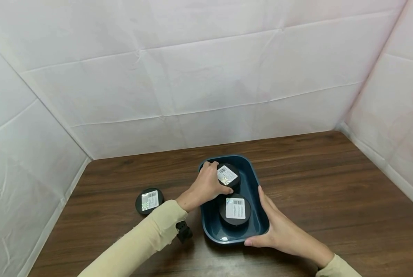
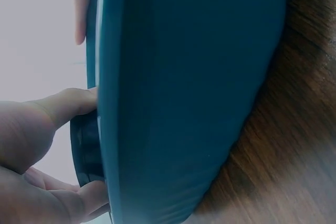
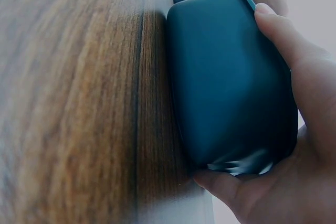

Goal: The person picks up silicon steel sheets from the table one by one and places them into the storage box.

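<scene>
A dark blue rectangular tray (image 1: 251, 184) stands on the wooden table with two round black containers in it, each topped by a white barcode label. My left hand (image 1: 207, 184) reaches over the tray's left rim and grips the far container (image 1: 229, 175) between thumb and fingers; its side (image 2: 86, 145) also shows in the left wrist view. The near container (image 1: 235, 209) sits in the front half of the tray. My right hand (image 1: 284, 232) holds the tray's near right corner, thumb at the front and fingers along the right side. A third black container (image 1: 149, 201) lies left of the tray.
The brown wooden table (image 1: 324, 192) extends to both sides of the tray. White sheeting (image 1: 206, 84) hangs behind it and along the left and right sides. A black strap device (image 1: 184, 232) is on my left wrist.
</scene>
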A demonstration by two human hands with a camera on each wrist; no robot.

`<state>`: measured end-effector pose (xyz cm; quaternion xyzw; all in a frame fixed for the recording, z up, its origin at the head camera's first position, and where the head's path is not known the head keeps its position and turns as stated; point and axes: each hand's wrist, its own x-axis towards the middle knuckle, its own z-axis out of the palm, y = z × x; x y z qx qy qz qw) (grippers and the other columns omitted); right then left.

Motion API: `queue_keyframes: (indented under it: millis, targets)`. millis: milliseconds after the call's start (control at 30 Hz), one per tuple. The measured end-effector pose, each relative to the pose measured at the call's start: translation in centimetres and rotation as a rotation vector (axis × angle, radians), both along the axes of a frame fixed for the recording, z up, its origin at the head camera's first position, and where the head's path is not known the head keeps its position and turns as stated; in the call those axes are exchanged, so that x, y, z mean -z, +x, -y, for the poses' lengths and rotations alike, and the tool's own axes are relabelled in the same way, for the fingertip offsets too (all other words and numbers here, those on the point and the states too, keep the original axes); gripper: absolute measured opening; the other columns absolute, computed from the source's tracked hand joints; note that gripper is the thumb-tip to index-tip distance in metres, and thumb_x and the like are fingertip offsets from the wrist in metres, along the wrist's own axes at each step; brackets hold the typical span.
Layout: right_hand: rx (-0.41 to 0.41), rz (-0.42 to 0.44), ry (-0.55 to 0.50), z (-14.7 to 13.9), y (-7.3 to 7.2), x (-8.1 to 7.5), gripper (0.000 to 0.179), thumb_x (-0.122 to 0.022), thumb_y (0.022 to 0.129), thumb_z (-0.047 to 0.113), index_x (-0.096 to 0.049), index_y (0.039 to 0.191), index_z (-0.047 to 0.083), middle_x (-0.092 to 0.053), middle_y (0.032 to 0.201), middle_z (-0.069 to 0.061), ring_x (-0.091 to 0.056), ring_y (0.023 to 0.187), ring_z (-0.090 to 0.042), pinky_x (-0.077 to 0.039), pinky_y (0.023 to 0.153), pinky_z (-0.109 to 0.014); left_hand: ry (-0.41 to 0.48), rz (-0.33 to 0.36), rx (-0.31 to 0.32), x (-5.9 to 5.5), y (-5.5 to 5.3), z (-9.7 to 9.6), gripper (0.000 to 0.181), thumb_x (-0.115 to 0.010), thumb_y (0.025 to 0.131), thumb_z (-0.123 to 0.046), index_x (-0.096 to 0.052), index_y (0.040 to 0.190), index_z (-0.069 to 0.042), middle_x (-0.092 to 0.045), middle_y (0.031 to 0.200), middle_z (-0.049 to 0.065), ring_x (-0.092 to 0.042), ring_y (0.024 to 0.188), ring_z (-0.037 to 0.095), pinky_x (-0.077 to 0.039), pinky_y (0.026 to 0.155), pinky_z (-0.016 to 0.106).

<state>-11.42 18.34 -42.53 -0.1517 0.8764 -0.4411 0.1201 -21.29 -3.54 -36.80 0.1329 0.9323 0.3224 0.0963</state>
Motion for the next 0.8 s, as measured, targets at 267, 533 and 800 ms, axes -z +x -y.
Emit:
queue_keyframes:
  millis: [267, 533, 800]
  targets:
    - [0.015, 0.018, 0.007, -0.09, -0.12, -0.06, 0.135, -0.085, 0.075, 0.051, 0.015, 0.161, 0.024, 0.000, 0.168, -0.019, -0.023, 0.148, -0.047, -0.034, 0.110, -0.068, -0.001, 0.017, -0.001, -0.16, -0.21, -0.31, 0.095, -0.087, 0.079, -0.025, -0.034, 0.151, 0.006, -0.041, 0.148, 0.027, -0.054, 0.115, 0.030, -0.052, 0.100, 0.044]
    - [0.009, 0.011, 0.020, -0.28, 0.08, -0.24, 0.134, -0.085, 0.076, 0.048, 0.015, 0.161, 0.022, 0.000, 0.168, -0.022, -0.024, 0.147, -0.050, -0.035, 0.108, -0.068, 0.019, 0.030, 0.019, 0.14, -0.44, -0.77, 0.093, -0.087, 0.079, -0.024, -0.036, 0.150, 0.007, -0.045, 0.142, 0.026, -0.053, 0.113, 0.030, -0.053, 0.098, 0.044]
    - [0.006, -0.008, 0.013, -0.16, 0.18, -0.29, 0.134, -0.086, 0.076, 0.048, 0.014, 0.161, 0.022, -0.001, 0.168, -0.022, -0.026, 0.145, -0.049, -0.039, 0.106, -0.066, 0.007, 0.029, 0.019, 0.27, -0.65, -0.67, 0.093, -0.087, 0.079, -0.024, -0.035, 0.150, 0.006, -0.045, 0.141, 0.026, -0.054, 0.111, 0.029, -0.053, 0.097, 0.043]
